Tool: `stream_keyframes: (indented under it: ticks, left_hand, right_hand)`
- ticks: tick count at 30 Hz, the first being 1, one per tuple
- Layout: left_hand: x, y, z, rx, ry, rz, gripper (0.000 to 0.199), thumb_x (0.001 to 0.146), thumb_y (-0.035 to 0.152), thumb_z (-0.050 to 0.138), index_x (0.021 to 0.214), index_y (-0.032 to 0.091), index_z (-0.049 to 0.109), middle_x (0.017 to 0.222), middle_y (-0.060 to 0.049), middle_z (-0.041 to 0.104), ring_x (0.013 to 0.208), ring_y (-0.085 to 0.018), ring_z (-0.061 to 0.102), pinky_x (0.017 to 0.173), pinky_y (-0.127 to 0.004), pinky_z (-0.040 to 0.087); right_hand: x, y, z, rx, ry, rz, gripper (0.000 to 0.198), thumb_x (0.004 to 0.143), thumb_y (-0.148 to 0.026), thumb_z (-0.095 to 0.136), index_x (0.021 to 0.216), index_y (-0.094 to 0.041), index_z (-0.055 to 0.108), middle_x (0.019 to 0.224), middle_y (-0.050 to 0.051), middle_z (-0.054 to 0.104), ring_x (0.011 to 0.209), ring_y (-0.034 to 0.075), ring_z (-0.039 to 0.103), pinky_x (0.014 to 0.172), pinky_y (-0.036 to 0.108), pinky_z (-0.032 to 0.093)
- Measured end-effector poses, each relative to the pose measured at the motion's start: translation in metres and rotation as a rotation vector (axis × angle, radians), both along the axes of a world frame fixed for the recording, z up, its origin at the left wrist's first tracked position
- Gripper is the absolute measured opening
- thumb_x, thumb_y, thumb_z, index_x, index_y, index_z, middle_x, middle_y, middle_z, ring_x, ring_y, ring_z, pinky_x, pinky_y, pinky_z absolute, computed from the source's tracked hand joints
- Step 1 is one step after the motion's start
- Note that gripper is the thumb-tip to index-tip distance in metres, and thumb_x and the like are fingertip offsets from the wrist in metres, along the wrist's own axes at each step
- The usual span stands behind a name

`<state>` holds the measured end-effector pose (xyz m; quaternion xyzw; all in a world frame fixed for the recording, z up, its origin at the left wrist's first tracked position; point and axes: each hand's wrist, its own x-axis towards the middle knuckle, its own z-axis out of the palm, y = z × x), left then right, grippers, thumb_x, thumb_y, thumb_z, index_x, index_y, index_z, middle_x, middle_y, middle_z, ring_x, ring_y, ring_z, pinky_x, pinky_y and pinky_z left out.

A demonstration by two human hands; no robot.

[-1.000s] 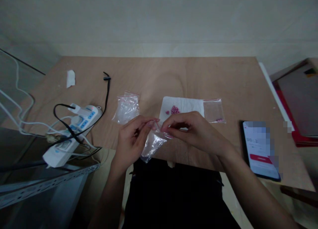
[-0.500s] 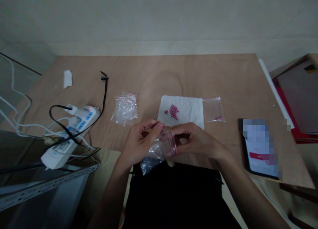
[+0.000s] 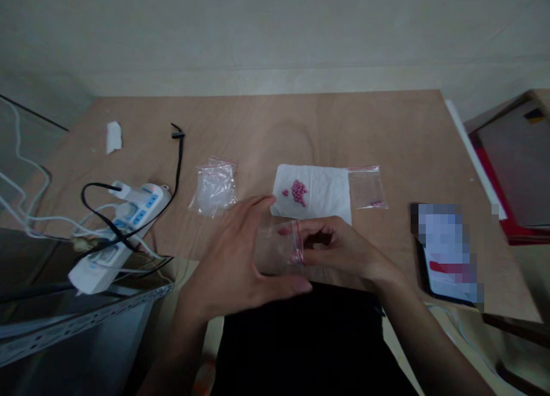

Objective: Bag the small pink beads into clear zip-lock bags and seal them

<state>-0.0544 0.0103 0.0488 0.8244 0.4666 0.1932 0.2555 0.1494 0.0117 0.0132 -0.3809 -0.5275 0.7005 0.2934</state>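
A clear zip bag [image 3: 275,250] with a red seal line hangs sideways from my right hand [image 3: 339,247], whose thumb and fingers are at its mouth, some fingertips showing through the plastic. Around the bag's closed end, my left hand [image 3: 232,258] is spread wide, thumb apart from the fingers; I cannot tell whether it touches the plastic. Just beyond the hands, a cluster of small pink beads [image 3: 299,192] lies on a white tissue [image 3: 329,192]. Another zip bag [image 3: 365,187], with a few pink beads at its bottom corner, lies against the tissue's right edge.
Several flat zip bags [image 3: 215,187] lie left of the tissue. A white power strip [image 3: 144,212] with tangled cables sits at the left edge. A phone [image 3: 447,253] rests on the right of the wooden table [image 3: 365,126]. A paper scrap [image 3: 114,137] is at the far left.
My left hand has let go of the zip bag and opened wide beside it. The bag has swung from hanging down to lying level, still in my right hand.
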Motion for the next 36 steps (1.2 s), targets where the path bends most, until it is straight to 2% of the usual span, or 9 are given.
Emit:
stream_keyframes:
  ticks: [3, 7, 9, 13, 19, 23, 26, 31, 36]
  left_hand:
    - [0.011, -0.007, 0.0, -0.054, 0.062, -0.087, 0.097, 0.066, 0.054, 0.078, 0.142, 0.019, 0.029, 0.139, -0.017, 0.049, 0.128, -0.036, 0.048, 0.105, -0.055, 0.042]
    - [0.017, -0.007, -0.011, -0.179, 0.004, -0.071, 0.059, 0.077, 0.027, 0.067, 0.127, 0.022, 0.037, 0.118, -0.01, 0.059, 0.108, -0.027, 0.06, 0.092, -0.045, 0.05]
    - [0.017, -0.006, -0.014, -0.236, -0.018, -0.047, 0.044, 0.077, 0.02, 0.063, 0.115, 0.022, 0.041, 0.107, -0.006, 0.061, 0.098, -0.025, 0.062, 0.082, -0.042, 0.052]
    - [0.015, -0.005, -0.011, -0.228, -0.007, -0.033, 0.034, 0.074, 0.018, 0.062, 0.1, 0.022, 0.041, 0.096, -0.004, 0.06, 0.087, -0.023, 0.061, 0.073, -0.038, 0.05]
    - [0.018, -0.009, -0.013, -0.136, -0.025, 0.052, 0.026, 0.082, 0.023, 0.059, 0.099, 0.023, 0.038, 0.087, -0.002, 0.058, 0.081, -0.021, 0.062, 0.068, -0.033, 0.049]
    - [0.019, -0.008, -0.014, -0.143, -0.033, 0.066, 0.026, 0.082, 0.021, 0.058, 0.099, 0.023, 0.039, 0.088, -0.003, 0.06, 0.081, -0.021, 0.063, 0.067, -0.032, 0.048]
    - [0.018, -0.007, -0.013, -0.128, 0.012, 0.098, 0.027, 0.079, 0.02, 0.058, 0.096, 0.023, 0.038, 0.088, -0.003, 0.059, 0.083, -0.022, 0.062, 0.066, -0.033, 0.048]
    - [0.02, -0.007, -0.012, -0.128, 0.055, 0.105, 0.029, 0.078, 0.02, 0.059, 0.095, 0.023, 0.036, 0.088, -0.003, 0.058, 0.083, -0.023, 0.062, 0.066, -0.034, 0.048]
    - [0.023, -0.008, -0.012, -0.041, 0.064, 0.129, 0.023, 0.082, 0.02, 0.056, 0.095, 0.023, 0.037, 0.088, -0.003, 0.058, 0.087, -0.024, 0.063, 0.07, -0.036, 0.05]
  right_hand:
    - [-0.005, -0.003, 0.007, 0.016, 0.006, 0.004, 0.013, 0.08, -0.03, 0.071, 0.08, -0.017, 0.069, 0.075, -0.001, 0.065, 0.07, 0.012, 0.06, 0.066, 0.024, 0.047]
    - [-0.004, -0.006, 0.017, 0.206, 0.04, -0.006, 0.028, 0.093, -0.037, 0.056, 0.077, -0.019, 0.069, 0.075, 0.0, 0.061, 0.073, 0.012, 0.057, 0.069, 0.026, 0.047]
    - [-0.001, -0.01, 0.02, 0.301, -0.004, -0.043, 0.025, 0.092, -0.038, 0.06, 0.079, -0.021, 0.073, 0.078, 0.0, 0.058, 0.075, 0.011, 0.055, 0.068, 0.025, 0.046]
    - [0.0, -0.021, 0.023, 0.345, -0.089, -0.146, 0.005, 0.079, -0.025, 0.075, 0.084, -0.024, 0.077, 0.083, 0.001, 0.055, 0.076, 0.011, 0.056, 0.059, 0.022, 0.046]
    - [-0.008, -0.027, 0.019, 0.575, -0.231, -0.438, 0.012, 0.08, -0.013, 0.069, 0.078, -0.022, 0.076, 0.07, -0.003, 0.052, 0.056, 0.006, 0.046, 0.044, 0.018, 0.036]
    - [-0.008, -0.029, 0.013, 0.743, -0.382, -0.598, 0.01, 0.081, -0.011, 0.067, 0.077, -0.019, 0.072, 0.069, -0.002, 0.052, 0.057, 0.007, 0.049, 0.045, 0.019, 0.04]
    - [-0.005, -0.031, 0.013, 0.782, -0.454, -0.683, 0.01, 0.082, -0.011, 0.065, 0.076, -0.018, 0.07, 0.069, -0.002, 0.052, 0.058, 0.008, 0.051, 0.047, 0.02, 0.042]
    - [-0.006, -0.03, 0.019, 0.674, -0.381, -0.492, 0.002, 0.084, -0.021, 0.07, 0.084, -0.019, 0.069, 0.075, -0.001, 0.062, 0.065, 0.01, 0.058, 0.053, 0.021, 0.047]
    - [-0.012, -0.03, 0.022, 0.689, -0.426, -0.403, 0.006, 0.087, -0.015, 0.064, 0.083, -0.018, 0.069, 0.078, 0.0, 0.066, 0.064, 0.009, 0.06, 0.058, 0.021, 0.051]
